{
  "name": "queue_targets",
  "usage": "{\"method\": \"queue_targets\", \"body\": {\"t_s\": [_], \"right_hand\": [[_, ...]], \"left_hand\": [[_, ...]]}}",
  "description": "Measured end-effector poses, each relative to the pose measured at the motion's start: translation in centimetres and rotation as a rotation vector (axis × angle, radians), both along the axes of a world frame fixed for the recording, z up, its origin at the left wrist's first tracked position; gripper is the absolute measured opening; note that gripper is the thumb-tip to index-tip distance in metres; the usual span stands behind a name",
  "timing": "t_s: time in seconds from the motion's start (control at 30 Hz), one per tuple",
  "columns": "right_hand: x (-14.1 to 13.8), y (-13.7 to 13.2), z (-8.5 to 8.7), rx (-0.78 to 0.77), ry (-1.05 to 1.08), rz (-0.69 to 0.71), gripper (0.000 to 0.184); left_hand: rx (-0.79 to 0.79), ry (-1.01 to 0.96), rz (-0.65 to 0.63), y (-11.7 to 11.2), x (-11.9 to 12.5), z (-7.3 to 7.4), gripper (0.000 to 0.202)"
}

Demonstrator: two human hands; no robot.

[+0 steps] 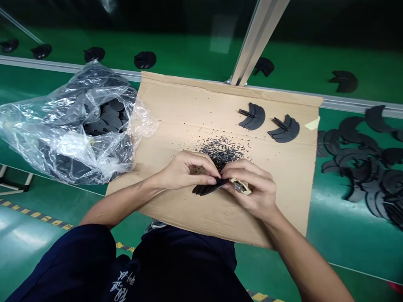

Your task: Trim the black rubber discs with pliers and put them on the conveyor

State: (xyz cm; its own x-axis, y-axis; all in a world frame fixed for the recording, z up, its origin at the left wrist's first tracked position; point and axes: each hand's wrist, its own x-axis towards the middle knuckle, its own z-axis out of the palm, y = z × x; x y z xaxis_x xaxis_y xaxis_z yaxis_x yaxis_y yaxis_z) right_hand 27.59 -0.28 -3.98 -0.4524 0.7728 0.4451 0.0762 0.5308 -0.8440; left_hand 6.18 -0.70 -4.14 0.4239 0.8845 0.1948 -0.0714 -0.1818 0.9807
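A person in a dark navy top [185, 268] with white lettering on it works with two bare hands over a sheet of cardboard [176, 94]. Just beyond the body, at the near-middle of the sheet, a curved black piece [204, 188] is held between the hands. The left hand [182, 170] pinches it between thumb and fingers; the right hand [260, 188] grips its right end by the fingertips, with a cream-and-metal object [241, 186] tucked inside the palm (exactly what it is, I cannot tell). Directly past the fingertips lies a scatter of tiny black bits [223, 149]. To the left, a clear plastic bag [56, 117] full of black pieces overlaps the cardboard. Farther right on the sheet lie two curved black parts [252, 116], apart; beyond the right edge, more similar parts heap up [359, 159] on a green surface [333, 247]. Farthest off, a metal post [260, 37] rises at a slant.
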Motion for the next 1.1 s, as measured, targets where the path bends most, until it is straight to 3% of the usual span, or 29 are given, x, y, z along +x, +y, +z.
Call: {"method": "queue_targets", "body": {"t_s": [0.27,0.43,0.53,0.7,1.1], "right_hand": [[-0.4,0.0,-0.1,0.027,-0.043,-0.159,0.007],[0.4,0.8,0.2,0.077,-0.143,-0.126,0.019],[1.3,1.4,-0.1,0.198,-0.303,-0.184,0.022],[1.8,1.8,-0.8,0.372,-0.556,-0.237,0.022],[1.5,1.3,-0.8,0.528,-0.690,-0.316,0.016]], "left_hand": [[0.053,0.101,0.028,-0.1,0.3,-0.2,0.048],[0.272,0.264,0.221,-0.3,0.4,-0.6,0.026],[0.327,0.271,0.282,-0.2,0.2,-0.6,0.023],[0.361,0.251,0.262,0.0,0.0,-0.4,0.022],[0.381,0.241,0.238,-0.2,0.1,-0.6,0.021]]}}
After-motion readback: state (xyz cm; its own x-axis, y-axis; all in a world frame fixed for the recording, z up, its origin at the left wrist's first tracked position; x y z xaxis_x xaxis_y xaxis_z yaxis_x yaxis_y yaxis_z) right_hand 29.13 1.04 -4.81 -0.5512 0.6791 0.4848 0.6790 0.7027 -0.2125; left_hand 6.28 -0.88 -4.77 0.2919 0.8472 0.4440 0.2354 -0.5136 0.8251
